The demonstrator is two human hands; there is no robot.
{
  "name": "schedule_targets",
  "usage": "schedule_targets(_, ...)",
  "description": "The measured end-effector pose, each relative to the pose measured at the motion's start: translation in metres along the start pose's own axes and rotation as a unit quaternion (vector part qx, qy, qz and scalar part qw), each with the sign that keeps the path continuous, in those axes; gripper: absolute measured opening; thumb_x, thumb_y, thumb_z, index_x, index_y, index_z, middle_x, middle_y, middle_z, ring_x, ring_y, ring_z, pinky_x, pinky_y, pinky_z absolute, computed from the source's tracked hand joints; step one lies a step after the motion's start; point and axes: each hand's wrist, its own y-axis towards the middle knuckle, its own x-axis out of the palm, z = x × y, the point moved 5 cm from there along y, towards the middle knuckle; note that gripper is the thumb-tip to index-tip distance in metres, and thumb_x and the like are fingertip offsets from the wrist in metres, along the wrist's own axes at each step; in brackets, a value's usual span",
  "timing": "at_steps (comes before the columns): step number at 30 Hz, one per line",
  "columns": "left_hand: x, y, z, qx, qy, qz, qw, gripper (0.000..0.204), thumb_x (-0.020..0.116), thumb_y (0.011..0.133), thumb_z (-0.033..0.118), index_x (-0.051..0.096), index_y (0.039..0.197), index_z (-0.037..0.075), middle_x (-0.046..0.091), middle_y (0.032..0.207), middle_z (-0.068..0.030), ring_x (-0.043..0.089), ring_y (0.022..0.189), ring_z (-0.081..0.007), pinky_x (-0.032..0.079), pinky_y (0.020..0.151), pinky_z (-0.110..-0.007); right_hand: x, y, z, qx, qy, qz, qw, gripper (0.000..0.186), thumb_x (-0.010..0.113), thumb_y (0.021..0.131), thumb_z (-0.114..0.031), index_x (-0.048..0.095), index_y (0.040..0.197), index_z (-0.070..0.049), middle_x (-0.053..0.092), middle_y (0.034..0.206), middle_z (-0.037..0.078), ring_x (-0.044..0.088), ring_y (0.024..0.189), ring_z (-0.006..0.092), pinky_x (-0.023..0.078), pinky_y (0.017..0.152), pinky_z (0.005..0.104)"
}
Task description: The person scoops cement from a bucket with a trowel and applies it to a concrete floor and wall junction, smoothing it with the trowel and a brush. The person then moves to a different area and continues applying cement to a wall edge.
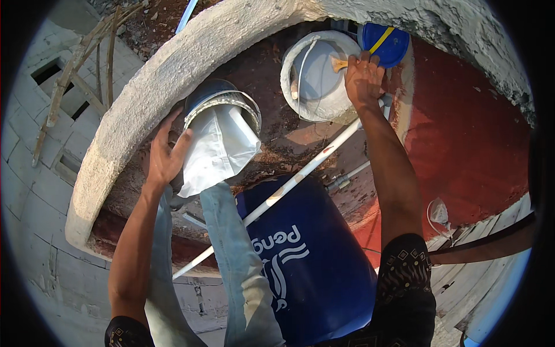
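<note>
On the left, my left hand [167, 153] is against the side of a tilted bucket [251, 110], fingers along its wall and thumb by the white plastic sack [219, 150] that hangs out of its mouth. The bucket's inside is mostly hidden by the sack. At the upper right, my right hand [364, 81] is closed on a tan, flare-ended tool [339, 63] over the rim of a whitish bucket [287, 81]. That bucket has a wire handle and pale grey material inside. The tool's other end is hidden by my hand.
A blue round container with a yellow strap [390, 49] is beside the right hand. A white pipe [306, 169] runs diagonally across a large blue tank [318, 260]. A rough curved rim [133, 92] borders the red surface [462, 133]. My jeans-clad legs [240, 260] stand below.
</note>
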Motion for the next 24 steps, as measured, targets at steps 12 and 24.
schedule_targets(12,-0.127,-0.238,-0.075,-0.16,0.188,-0.194,0.949,0.049,0.07,0.105,0.03,0.064,0.145,0.002,0.069,0.14,-0.0237,0.065,0.127,-0.0418,0.049,0.111,-0.044,-0.031,-0.054,0.031,0.117,0.124,-0.242,0.955,0.037,0.055,0.108,-0.021,0.058,0.138,0.0,0.078,0.111,0.029,0.077,0.105,0.0493,0.061,0.09,0.0575)
schedule_targets(24,-0.195,-0.512,-0.05,-0.635,0.022,-0.187,0.749,0.088,0.036,0.112,0.072,0.036,0.172,0.007,0.053,0.162,-0.026,0.05,0.15,-0.0384,0.037,0.126,-0.042,-0.045,-0.135,-0.008,0.162,0.287,-0.211,0.92,0.043,0.061,0.109,-0.023,0.044,0.145,-0.008,0.076,0.098,0.031,0.073,0.094,0.055,0.055,0.081,0.063)
